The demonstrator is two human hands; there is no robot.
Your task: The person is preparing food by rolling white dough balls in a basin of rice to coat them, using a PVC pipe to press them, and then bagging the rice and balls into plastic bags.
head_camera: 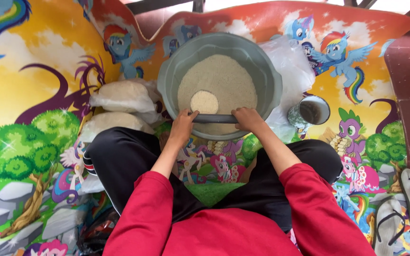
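Both hands (182, 124) (246, 117) hold a grey basin (167, 78) — rice, apparently.
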